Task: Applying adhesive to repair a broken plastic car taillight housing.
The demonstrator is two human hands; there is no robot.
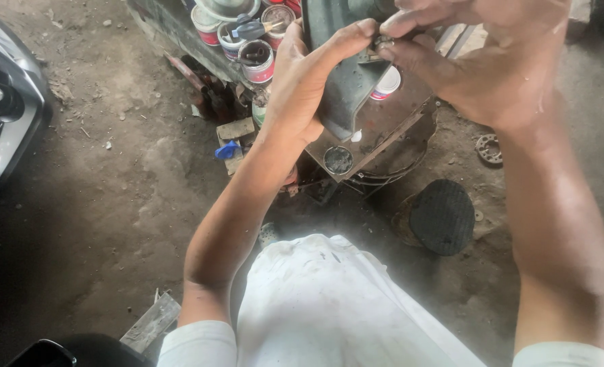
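Both of my hands are raised to a dark grey-green metal part (346, 81) at the top centre. My left hand (308, 75) grips its left edge, thumb stretched toward the top. My right hand (478, 58) comes from the right and pinches a small metal piece (382, 42) between fingertips at the part's upper edge, right by my left thumb tip. What the small piece is I cannot make out. Under the part lies a rusty flat metal plate (383, 126) with a round hole (338, 160).
Several red-and-white tins (257, 61) holding tools stand on a low bench (169, 30) at the top. A black round rubber pad (442, 216) and a gear ring (489, 149) lie on the dirt floor to the right. A vehicle's dark bodywork (3, 95) is at left. A blue cap (227, 151) lies by wood scraps.
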